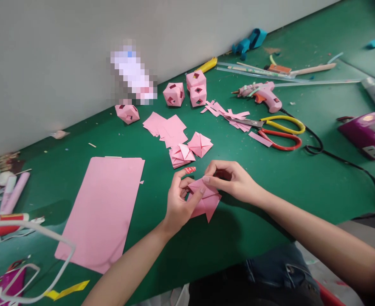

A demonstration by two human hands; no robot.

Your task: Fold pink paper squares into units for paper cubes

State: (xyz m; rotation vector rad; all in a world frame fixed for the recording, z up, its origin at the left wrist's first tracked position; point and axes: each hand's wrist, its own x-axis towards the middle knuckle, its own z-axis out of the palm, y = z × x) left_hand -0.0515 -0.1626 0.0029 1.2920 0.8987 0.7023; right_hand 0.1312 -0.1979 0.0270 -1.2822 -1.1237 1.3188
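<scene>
A partly folded piece of pink paper (208, 203) is held between both hands above the green table's near edge. My left hand (181, 202) grips it from the left, thumb on top; one fingertip wears a red and white wrap. At its upper corner my right hand (232, 180) pinches the paper between thumb and finger. Just beyond the hands lie a stack of folded pink units (181, 156) and one folded square (200, 144). Behind them are loose pink paper squares (171, 129). Farther back stand several hollow pink paper balls (173, 94) with cut-out openings.
Pink sheets (104, 208) lie at left. On the right are scissors (281, 131) with yellow and red handles, pink strips (225, 112), a pink glue gun (260, 94) and its black cord (349, 168). A white cable (56, 238) loops at lower left. The wall (63, 63) bounds the back.
</scene>
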